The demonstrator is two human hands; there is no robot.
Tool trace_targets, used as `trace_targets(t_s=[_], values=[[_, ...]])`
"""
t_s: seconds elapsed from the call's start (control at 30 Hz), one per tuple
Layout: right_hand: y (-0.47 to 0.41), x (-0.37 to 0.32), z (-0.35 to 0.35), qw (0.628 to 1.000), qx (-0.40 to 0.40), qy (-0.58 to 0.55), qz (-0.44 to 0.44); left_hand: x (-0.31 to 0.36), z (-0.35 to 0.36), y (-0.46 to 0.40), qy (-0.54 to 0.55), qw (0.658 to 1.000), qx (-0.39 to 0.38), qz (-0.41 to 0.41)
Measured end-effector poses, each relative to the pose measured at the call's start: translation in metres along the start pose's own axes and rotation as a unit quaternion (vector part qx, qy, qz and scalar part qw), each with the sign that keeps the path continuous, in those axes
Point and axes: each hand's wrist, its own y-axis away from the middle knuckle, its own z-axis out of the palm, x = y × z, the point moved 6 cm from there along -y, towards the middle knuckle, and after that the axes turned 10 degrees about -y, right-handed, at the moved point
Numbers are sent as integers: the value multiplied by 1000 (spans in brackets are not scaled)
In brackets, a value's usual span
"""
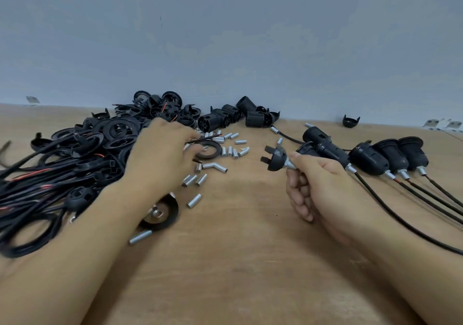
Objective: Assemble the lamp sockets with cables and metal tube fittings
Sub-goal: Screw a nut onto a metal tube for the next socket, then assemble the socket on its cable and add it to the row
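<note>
My right hand (315,186) grips a black socket cap (275,158) by the short metal tube (290,165) screwed into its base, lifted above the wooden table (250,262). My left hand (160,154), blurred by motion, reaches over the left pile and pinches the end of a black cable (208,138) whose red inner wire shows. Loose metal tubes (230,149) lie scattered between the hands. Several assembled sockets with cables (370,158) lie in a row at the right.
A tangle of black cables (37,186) and black rings (120,130) fills the left side. Loose socket bodies (225,118) sit by the grey wall. A black ring with a nut (160,214) lies under my left forearm. One cap (350,121) sits far right.
</note>
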Motion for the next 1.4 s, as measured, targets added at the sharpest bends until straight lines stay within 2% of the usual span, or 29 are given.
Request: trace_targets(t_s=[0.07, 0.13, 0.33, 0.47, 0.6, 0.83, 1.0, 1.13, 1.27, 1.4], values=[[0, 1, -1, 1000, 1, 7, 5, -25, 14, -7, -87, 991, -82, -63], [0, 1, 1, 1000, -3, 7, 6, -33, 27, -10, -111, 983, -126, -77], [0, 2, 3, 1000, -13, 13, 8, -27, 33, -41, -190, 965, -165, -79], [-1, 2, -1, 1000, -9, 9, 13, -26, 33, -60, -184, 954, -218, -94], [-2, 0, -4, 1000, -2, 4, 12, -31, 30, -67, -197, 957, -191, -90], [-1, -1, -6, 1000, 5, 9, 13, -27, 37, -65, -217, 943, -242, -76], [0, -3, -9, 1000, 10, 11, 7, -29, 37, -65, -164, 950, -255, -75], [0, -4, -8, 1000, 7, 16, 3, -36, 28, -66, -93, 972, -194, -97], [0, -4, -7, 1000, 9, 19, 1, -44, 24, -66, -8, 978, -162, -134], [-1, -4, -7, 1000, 7, 22, 0, -43, 7, -69, 43, 984, -71, -156]])
